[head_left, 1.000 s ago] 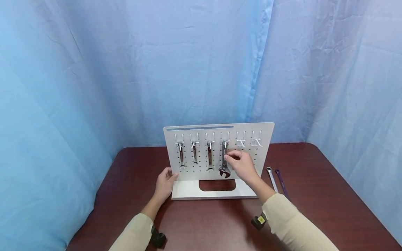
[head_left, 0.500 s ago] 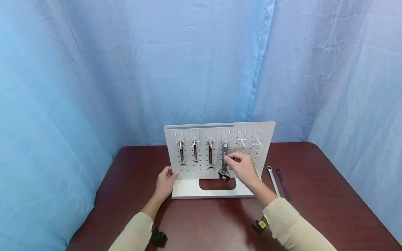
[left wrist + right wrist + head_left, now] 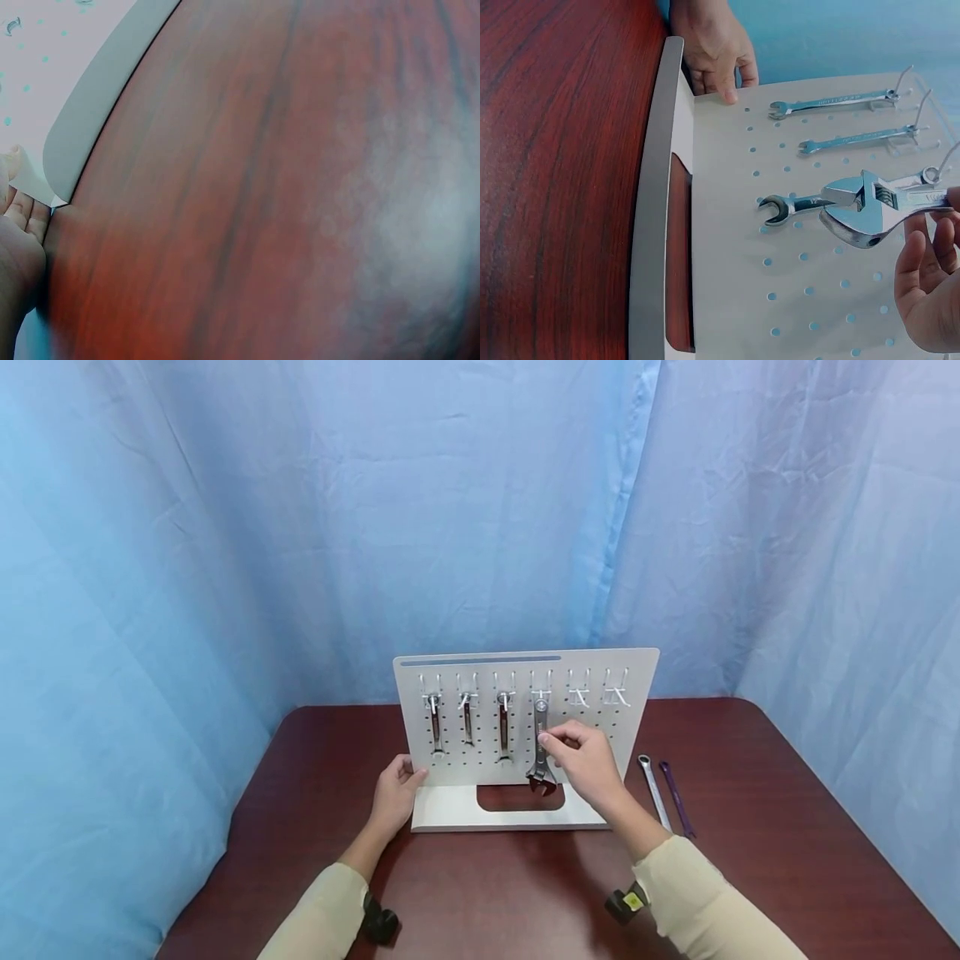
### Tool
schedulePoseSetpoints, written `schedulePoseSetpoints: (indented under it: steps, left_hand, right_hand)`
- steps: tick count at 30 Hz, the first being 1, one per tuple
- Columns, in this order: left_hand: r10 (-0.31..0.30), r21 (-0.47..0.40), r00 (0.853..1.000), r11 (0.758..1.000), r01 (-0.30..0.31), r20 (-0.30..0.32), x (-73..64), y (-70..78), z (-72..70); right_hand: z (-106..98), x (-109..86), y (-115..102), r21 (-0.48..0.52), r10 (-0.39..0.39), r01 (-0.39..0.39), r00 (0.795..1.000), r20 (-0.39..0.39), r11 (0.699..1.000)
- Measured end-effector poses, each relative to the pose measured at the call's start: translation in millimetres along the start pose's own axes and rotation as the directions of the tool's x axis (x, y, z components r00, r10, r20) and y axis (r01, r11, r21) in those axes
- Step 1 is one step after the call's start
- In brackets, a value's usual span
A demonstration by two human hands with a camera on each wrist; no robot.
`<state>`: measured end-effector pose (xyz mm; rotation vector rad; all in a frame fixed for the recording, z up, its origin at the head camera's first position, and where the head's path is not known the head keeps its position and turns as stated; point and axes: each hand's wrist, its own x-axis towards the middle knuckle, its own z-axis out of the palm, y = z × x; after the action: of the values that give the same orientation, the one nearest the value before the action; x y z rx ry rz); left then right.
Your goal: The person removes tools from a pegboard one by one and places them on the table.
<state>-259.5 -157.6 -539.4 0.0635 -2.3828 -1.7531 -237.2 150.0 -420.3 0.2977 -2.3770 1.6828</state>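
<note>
My right hand pinches the handle of a silver adjustable wrench between thumb and fingers. The wrench stands upright, jaws down, its handle end just below the fourth hook of a white pegboard. In the right wrist view the wrench head is held out in front of the board, overlapping a hung wrench. My left hand grips the board's lower left edge, thumb on the front face. Three combination wrenches hang on the hooks to the left, among them the leftmost one.
Two bare hooks, one of them the far-right hook, project from the board's right side. A silver ratcheting wrench and a purple wrench lie on the dark red table right of the board. Blue curtains surround the table.
The adjustable wrench has come slightly down and out from the fourth hook in my right hand. My left hand stays on the board's edge, and the other wrenches have not moved.
</note>
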Motion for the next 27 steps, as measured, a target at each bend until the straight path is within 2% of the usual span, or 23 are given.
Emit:
schedulePoseSetpoints:
  steps: [9, 15, 19, 27]
  left_hand:
    - [0.001, 0.006, 1.0, 1.0, -0.001, 0.007, 1.3, -0.6, 0.7]
    - [-0.004, 0.002, 1.0, 1.0, 0.004, 0.001, 0.7, -0.8, 1.2]
    - [-0.003, 0.0, 1.0, 1.0, 0.003, -0.003, 0.7, -1.2, 1.5]
    - [-0.007, 0.001, 1.0, 1.0, 0.007, -0.01, 1.2, -3.1, 2.1]
  right_hand:
    - [-3.0, -5.8, -4.3, 0.015, -0.051, 0.051, 0.999, -0.005, 0.999]
    - [-9.6, -13.7, -7.4, -0.015, -0.066, 0.066, 0.998, 0.0, 0.998]
    - [-19.7, -21.8, -6.0, -0.035, -0.04, 0.04, 0.999, -0.003, 0.999]
    - [-53.4, -35.3, 10.1, -0.106, 0.009, -0.017, 0.997, -0.077, 0.994]
